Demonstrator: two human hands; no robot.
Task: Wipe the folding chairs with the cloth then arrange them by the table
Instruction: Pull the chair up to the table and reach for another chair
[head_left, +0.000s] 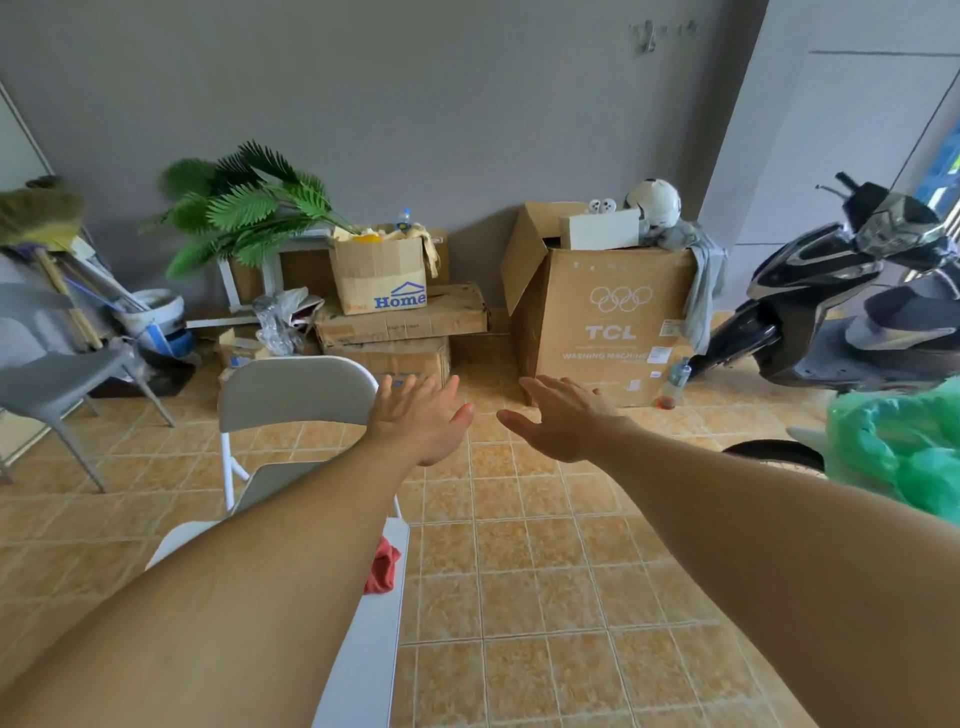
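Observation:
A grey-and-white folding chair (291, 395) stands unfolded in front of me, its backrest facing me. My left hand (421, 415) is stretched out flat, fingers apart, at the right edge of that backrest and holds nothing. My right hand (561, 421) is also spread out flat, palm down, over the tiled floor, holding nothing. A red cloth (383, 566) lies on a white table (374, 649) below my left forearm, which hides part of both.
A grey plastic chair (57, 379) stands at the left beside brooms and a bucket. Cardboard boxes (608, 322) and a palm plant (244, 208) line the back wall. A scooter (841, 301) is parked at the right, a green plastic bag (904, 457) in front of it.

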